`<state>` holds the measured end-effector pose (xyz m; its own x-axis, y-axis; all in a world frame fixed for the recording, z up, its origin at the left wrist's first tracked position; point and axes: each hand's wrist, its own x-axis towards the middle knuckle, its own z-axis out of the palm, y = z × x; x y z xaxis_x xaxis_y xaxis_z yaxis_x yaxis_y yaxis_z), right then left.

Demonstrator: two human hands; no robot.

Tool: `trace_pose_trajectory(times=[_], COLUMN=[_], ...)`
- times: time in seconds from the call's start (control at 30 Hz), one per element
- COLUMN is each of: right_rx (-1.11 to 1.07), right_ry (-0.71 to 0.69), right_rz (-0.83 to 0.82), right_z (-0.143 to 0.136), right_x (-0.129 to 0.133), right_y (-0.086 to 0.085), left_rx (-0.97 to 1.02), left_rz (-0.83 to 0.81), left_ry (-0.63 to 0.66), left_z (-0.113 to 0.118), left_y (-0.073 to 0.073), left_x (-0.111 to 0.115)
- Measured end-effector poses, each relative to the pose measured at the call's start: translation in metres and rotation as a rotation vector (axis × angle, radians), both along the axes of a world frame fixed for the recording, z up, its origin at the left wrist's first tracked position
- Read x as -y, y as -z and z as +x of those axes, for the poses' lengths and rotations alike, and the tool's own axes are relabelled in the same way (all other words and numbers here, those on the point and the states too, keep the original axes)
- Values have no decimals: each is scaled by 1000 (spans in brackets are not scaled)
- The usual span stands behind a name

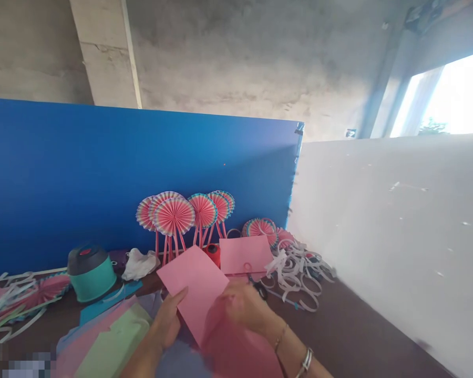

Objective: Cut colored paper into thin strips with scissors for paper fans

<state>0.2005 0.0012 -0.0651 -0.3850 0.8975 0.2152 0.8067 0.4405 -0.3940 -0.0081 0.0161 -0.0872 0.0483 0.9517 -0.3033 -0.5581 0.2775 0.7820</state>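
A sheet of pink paper (193,281) is tilted up in front of me. My left hand (170,321) grips its left edge, thumb on the face of the sheet. At its right edge is my right hand (246,307), fingers bent and pressed together on the paper, slightly blurred. Below that hand a darker pink sheet (244,349) stretches toward me; I cannot tell whether it is joined to the held one. Another pink sheet (246,252) lies farther back, with black-handled scissors (259,287) beside it, partly hidden by my right hand.
Pleated paper fans (174,216) on pink sticks lean against a blue panel (102,173). White paper strips (299,278) are heaped at right. A teal-and-black container (91,273) stands left, near stacked coloured sheets (110,341). A white wall (398,220) borders the dark table (339,325).
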Motion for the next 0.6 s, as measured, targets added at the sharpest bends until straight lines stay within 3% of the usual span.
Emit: trace_pose_trajectory(times=[0.07,0.1,0.27,0.37,0.47,0.6], right_rx=[70,94,197,242,234,189], right_ry=[419,493,558,585,593,545], right_rz=[-45,-55,-121,-133,-137,-148], right_z=[19,27,41,38,41,53], right_x=[-11,-15,-23,-21,-18,-16], right_y=[1,3,18,21,19,14], left_rx=[-6,-12,-115,-159,-137,21], left_rz=[-13,-26,24,94,120,114], left_ry=[-20,-24,-38,-138,-238,-222], left_z=[-1,-1,-2,-3,-5,-12], left_y=[0,1,10,12,6,-4], left_x=[-2,-3,-8,-9,-8,-7])
